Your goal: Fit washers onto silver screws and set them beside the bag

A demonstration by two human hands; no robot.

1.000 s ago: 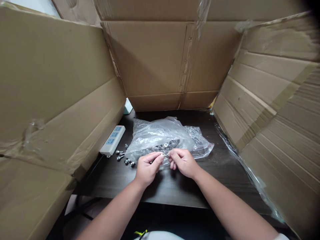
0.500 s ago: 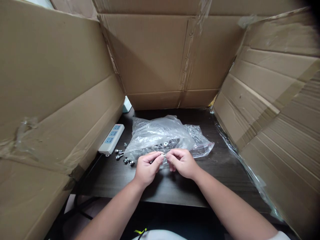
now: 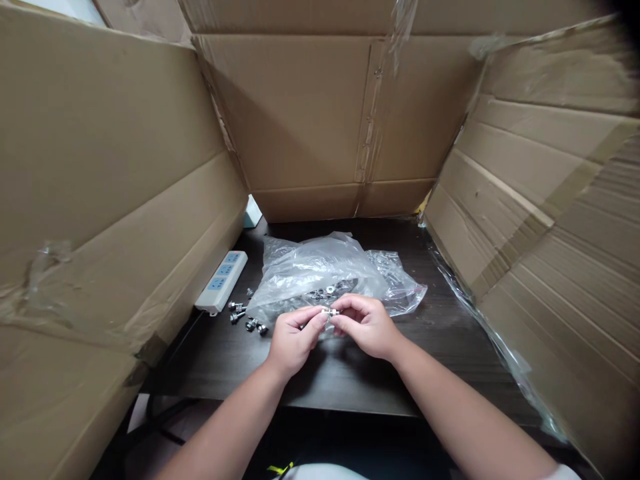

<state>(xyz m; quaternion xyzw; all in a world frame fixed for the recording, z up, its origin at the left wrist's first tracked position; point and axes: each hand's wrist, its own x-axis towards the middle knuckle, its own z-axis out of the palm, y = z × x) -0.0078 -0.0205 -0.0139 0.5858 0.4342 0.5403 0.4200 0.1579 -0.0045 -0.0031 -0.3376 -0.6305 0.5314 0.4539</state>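
A small silvery bolt with what looks like a nut on it spans the gap between my two hands, low over the front of the plastic bag. My left hand pinches one end between thumb and forefinger. At the other end, the thumb and fingers of my right hand close on the metal piece. Which end is the head is too small to make out. Just behind lies a clear plastic bag with metal hardware and a washer at its mouth.
Several bolts with nuts lie left of the bag on the dark table. A white power strip rests along the left cardboard wall. Cardboard also stands at the back and right.
My right fingers have shifted slightly on the bolt, and more of its metal shows between the hands. The left hand keeps its pinch. The view has tilted a little.
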